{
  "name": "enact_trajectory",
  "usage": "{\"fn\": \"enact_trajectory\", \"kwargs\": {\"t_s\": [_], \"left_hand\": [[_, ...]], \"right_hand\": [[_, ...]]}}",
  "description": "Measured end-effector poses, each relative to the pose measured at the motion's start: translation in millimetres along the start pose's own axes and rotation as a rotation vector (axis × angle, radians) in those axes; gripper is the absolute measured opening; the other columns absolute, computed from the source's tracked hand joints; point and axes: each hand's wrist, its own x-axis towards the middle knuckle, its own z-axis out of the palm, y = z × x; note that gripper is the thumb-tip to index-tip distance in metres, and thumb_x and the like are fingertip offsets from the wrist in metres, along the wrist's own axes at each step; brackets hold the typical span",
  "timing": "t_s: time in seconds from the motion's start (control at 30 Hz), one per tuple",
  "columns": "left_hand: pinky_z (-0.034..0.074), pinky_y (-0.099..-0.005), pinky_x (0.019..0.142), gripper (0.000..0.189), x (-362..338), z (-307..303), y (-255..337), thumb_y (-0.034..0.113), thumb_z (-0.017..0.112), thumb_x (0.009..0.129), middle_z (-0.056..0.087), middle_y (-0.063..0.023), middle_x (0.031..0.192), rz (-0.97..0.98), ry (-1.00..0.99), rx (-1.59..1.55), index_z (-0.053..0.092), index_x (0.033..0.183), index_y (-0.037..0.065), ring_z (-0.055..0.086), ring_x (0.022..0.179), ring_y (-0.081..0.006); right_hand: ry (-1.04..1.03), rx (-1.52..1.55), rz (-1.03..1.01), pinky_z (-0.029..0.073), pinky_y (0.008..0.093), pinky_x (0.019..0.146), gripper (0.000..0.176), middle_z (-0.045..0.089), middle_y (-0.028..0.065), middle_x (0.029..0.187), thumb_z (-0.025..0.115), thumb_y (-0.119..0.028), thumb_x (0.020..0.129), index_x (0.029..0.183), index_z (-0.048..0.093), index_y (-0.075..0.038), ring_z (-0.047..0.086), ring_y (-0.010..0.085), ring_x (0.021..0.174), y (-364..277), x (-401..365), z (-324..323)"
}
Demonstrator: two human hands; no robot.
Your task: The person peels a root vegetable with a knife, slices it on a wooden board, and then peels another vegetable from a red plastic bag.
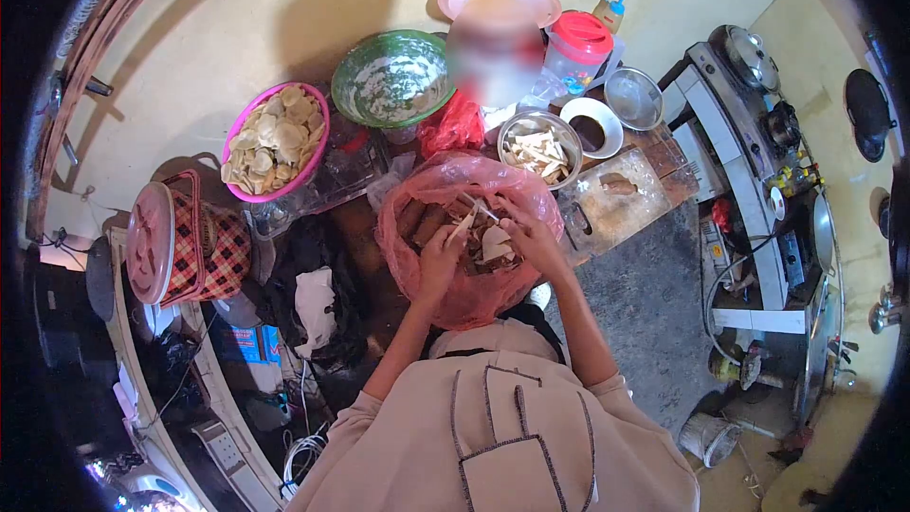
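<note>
Both my hands are over an open pink plastic bag (403,270), which holds brown, rough-skinned roots or peelings and some pale pieces (496,245). My left hand (442,254) is closed around a pale, peeled-looking root piece (464,225). Facing it, my right hand (527,233) is closed on a thin, light-coloured tool that looks like a small knife (485,210); its handle is hidden by the fingers. The thin end points toward the root piece. Whether the two touch is too small to tell.
Beyond the bag stand a metal bowl (574,173) of pale sticks, a white bowl (610,144) with dark liquid, and a floury green basin (353,95). A pink basket (324,144) of round slices is left. A worn board (607,218) lies right, near a stove (716,85).
</note>
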Motion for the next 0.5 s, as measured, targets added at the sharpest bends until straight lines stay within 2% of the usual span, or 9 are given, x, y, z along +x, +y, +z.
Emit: {"fn": "enact_trajectory", "kwargs": {"t_s": [0.07,0.17,0.23,0.27,0.33,0.43,0.5], "left_hand": [[0.04,-0.0222,0.061,0.021,-3,2,4,0.021,0.05,0.086,0.057,-0.0028,0.081,0.064,0.001,0.124,0.054,0.096,0.002,0.051,0.069,-0.0103],[0.043,-0.0329,0.067,0.021,-7,9,13,0.017,0.055,0.081,0.057,-0.0121,0.08,0.302,0.137,0.297,0.055,0.091,-0.001,0.056,0.074,-0.0232],[0.043,-0.0331,0.067,0.019,-7,12,13,0.015,0.057,0.079,0.057,-0.0134,0.082,0.331,0.188,0.284,0.056,0.09,-0.001,0.057,0.075,-0.0247],[0.043,-0.0332,0.067,0.018,-7,14,13,0.013,0.057,0.078,0.057,-0.014,0.083,0.345,0.213,0.277,0.056,0.089,0.0,0.057,0.076,-0.0255],[0.043,-0.0324,0.067,0.017,-12,15,26,0.012,0.058,0.078,0.057,-0.0131,0.081,0.335,0.212,0.251,0.057,0.089,0.0,0.057,0.075,-0.0241],[0.044,-0.0306,0.066,0.019,-12,15,22,0.013,0.058,0.079,0.058,-0.0114,0.081,0.236,0.153,0.211,0.057,0.091,0.0,0.057,0.073,-0.0207],[0.044,-0.0291,0.065,0.021,-14,16,24,0.015,0.058,0.08,0.059,-0.0103,0.081,0.167,0.113,0.177,0.057,0.094,0.0,0.057,0.073,-0.018]], "right_hand": [[-0.019,-0.114,-0.054,0.046,0.0345,0.066,0.044,0.061,0.0142,0.089,0.054,-0.033,0.083,0.125,0.043,-0.027,0.058,0.0234,0.074,-14,-8,0],[0.059,-0.387,-0.221,0.046,0.0385,0.063,0.044,0.06,0.0175,0.077,0.053,-0.035,0.082,0.125,0.043,-0.028,0.059,0.0306,0.068,-22,-17,4],[0.16,-0.486,-0.379,0.047,0.04,0.06,0.044,0.059,0.0178,0.071,0.052,-0.037,0.082,0.125,0.042,-0.029,0.059,0.0333,0.065,-22,-18,9],[0.141,-0.544,-0.325,0.047,0.0402,0.057,0.044,0.06,0.0173,0.072,0.051,-0.036,0.083,0.126,0.041,-0.029,0.059,0.0326,0.064,-24,-19,10],[0.101,-0.658,-0.215,0.046,0.0407,0.053,0.045,0.06,0.0164,0.074,0.049,-0.035,0.084,0.127,0.039,-0.03,0.06,0.0313,0.062,-31,-23,11],[0.221,-0.571,-0.373,0.046,0.0402,0.05,0.046,0.06,0.0143,0.071,0.048,-0.034,0.085,0.129,0.035,-0.03,0.059,0.0296,0.059,-31,-24,16],[0.258,-0.558,-0.376,0.045,0.0381,0.051,0.044,0.06,0.0126,0.071,0.05,-0.031,0.084,0.127,0.041,-0.027,0.058,0.0279,0.057,-29,-24,18]]}}
